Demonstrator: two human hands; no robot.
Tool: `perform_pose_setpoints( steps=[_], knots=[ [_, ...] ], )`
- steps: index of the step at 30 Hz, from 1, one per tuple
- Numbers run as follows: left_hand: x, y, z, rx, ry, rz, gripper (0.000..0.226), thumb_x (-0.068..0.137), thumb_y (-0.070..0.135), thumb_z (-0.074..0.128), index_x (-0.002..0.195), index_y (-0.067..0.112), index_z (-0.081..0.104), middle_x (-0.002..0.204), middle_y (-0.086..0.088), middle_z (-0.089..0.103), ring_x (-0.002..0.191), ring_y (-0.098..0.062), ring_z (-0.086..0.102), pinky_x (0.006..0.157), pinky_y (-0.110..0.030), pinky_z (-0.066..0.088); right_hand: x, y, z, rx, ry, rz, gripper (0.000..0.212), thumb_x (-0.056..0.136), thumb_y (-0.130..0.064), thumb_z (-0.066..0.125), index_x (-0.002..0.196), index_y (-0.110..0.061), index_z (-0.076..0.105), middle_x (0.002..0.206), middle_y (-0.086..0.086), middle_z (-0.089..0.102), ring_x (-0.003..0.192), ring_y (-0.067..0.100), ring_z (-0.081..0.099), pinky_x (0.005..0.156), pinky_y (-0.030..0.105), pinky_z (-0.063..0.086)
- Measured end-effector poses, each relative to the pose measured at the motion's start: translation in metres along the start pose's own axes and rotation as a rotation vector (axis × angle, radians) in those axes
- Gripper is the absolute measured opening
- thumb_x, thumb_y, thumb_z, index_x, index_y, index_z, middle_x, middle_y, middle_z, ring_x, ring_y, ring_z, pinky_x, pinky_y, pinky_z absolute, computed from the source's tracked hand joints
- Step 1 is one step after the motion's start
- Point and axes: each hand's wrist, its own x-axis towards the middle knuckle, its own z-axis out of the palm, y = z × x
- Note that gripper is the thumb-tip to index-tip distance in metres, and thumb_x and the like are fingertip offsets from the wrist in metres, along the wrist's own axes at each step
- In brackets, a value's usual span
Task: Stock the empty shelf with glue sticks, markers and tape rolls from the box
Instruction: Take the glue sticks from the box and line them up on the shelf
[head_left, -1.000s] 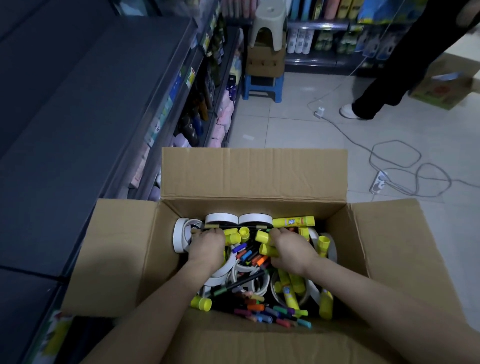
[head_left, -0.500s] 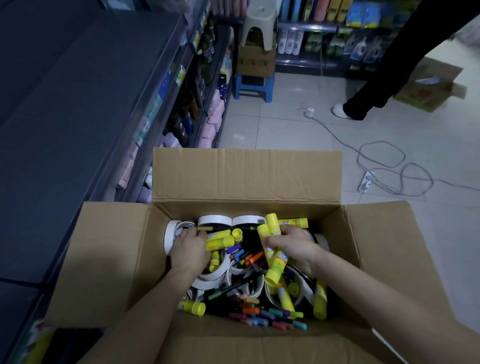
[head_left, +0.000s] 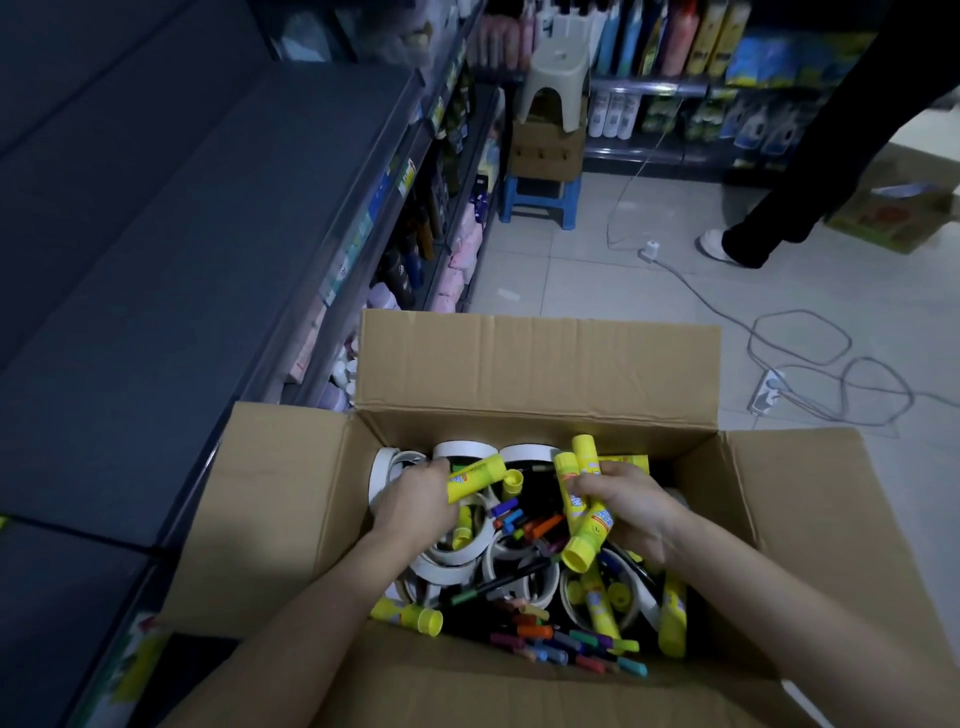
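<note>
Markers (head_left: 540, 525) and tape rolls (head_left: 460, 447) lie loose in the open cardboard box (head_left: 540, 364), just right of the bare dark shelf (head_left: 156, 234). Inside the box, the left hand (head_left: 415, 504) grips one yellow glue stick (head_left: 475, 477). The right hand (head_left: 634, 506) clasps a bundle of glue sticks (head_left: 584, 509), fingers curled round them.

left hand (head_left: 410, 506) and right hand (head_left: 631, 512), forearms (head_left: 311, 613) bare
</note>
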Motion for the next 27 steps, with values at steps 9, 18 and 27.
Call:
perform_pose_setpoints(
  steps=[9, 18, 27],
  knots=[
    [-0.002, 0.041, 0.005, 0.049, -0.299, -0.21, 0.016, 0.088, 0.014, 0.055, 0.101, 0.006, 0.058, 0.104, -0.011, 0.063, 0.099, -0.029, 0.062, 0.076, -0.035, 0.05, -0.006, 0.0, -0.004, 0.054, 0.076, 0.004, 0.021, 0.081, -0.001, 0.066, 0.101, 0.002, 0.06, 0.081, 0.016, 0.059, 0.066, 0.026, 0.058, 0.064, 0.037, 0.051],
    [-0.004, 0.018, 0.005, -0.61, -0.349, -0.496, 0.024, 0.07, 0.0, 0.067, 0.067, 0.007, 0.044, 0.062, -0.01, 0.051, 0.051, -0.026, 0.055, 0.047, -0.024, 0.042, -0.008, 0.002, -0.004, 0.081, 0.066, 0.025, 0.019, 0.081, 0.002, 0.066, 0.098, 0.003, 0.058, 0.08, 0.018, 0.058, 0.066, 0.028, 0.057, 0.065, 0.039, 0.05],
    [-0.019, 0.001, -0.042, -0.63, -0.381, -0.497, 0.03, 0.073, -0.009, 0.068, 0.095, 0.006, 0.054, 0.081, -0.013, 0.056, 0.075, -0.03, 0.065, 0.055, -0.033, 0.058, -0.012, -0.009, 0.011, -0.004, 0.011, 0.003, 0.012, 0.084, -0.001, 0.063, 0.095, 0.0, 0.058, 0.073, 0.014, 0.052, 0.06, 0.023, 0.051, 0.058, 0.031, 0.046]
  ],
)
